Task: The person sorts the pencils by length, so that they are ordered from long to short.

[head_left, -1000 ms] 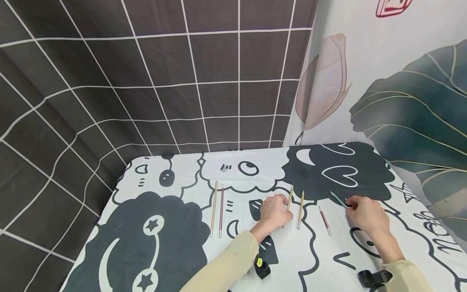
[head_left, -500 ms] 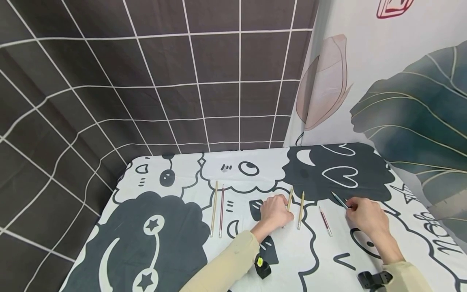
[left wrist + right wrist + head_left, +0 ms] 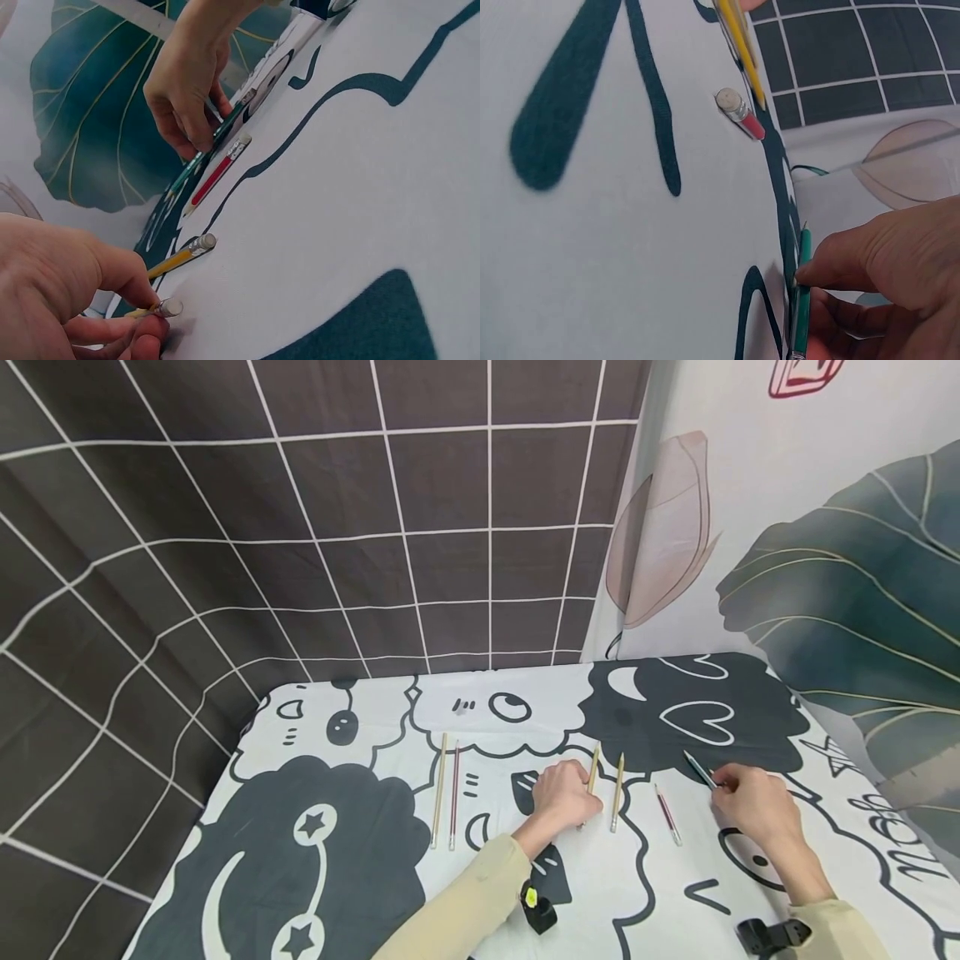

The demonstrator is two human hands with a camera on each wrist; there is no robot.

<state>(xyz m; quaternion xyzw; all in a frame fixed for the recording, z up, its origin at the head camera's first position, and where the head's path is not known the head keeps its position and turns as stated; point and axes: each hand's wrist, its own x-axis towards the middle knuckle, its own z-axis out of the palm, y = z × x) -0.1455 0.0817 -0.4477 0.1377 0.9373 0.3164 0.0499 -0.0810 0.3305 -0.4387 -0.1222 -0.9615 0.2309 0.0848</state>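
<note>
Just right of the table's middle, my left hand (image 3: 564, 795) pinches a yellow pencil (image 3: 593, 768) near its eraser end between thumb and fingers. In the left wrist view the eraser (image 3: 171, 307) pokes out past the fingertips. Farther right, my right hand (image 3: 757, 806) pinches a green pencil (image 3: 804, 300), whose tip points away and to the left in the head view; fingers hide part of its length. Between the hands lie a second yellow pencil (image 3: 618, 793) and a shorter red pencil (image 3: 667, 815), erasers toward me.
To the left, a long yellow pencil (image 3: 439, 789) and a long red pencil (image 3: 454, 797) lie side by side. A black-and-white cartoon cloth (image 3: 375, 868) covers the table. A dark gridded curtain (image 3: 442, 560) hangs behind, and a leaf-print curtain (image 3: 862, 602) hangs on the right.
The green pencil has turned slightly in my right hand, its tip drifting a little to the right. My left hand and the lying pencils stay in place.
</note>
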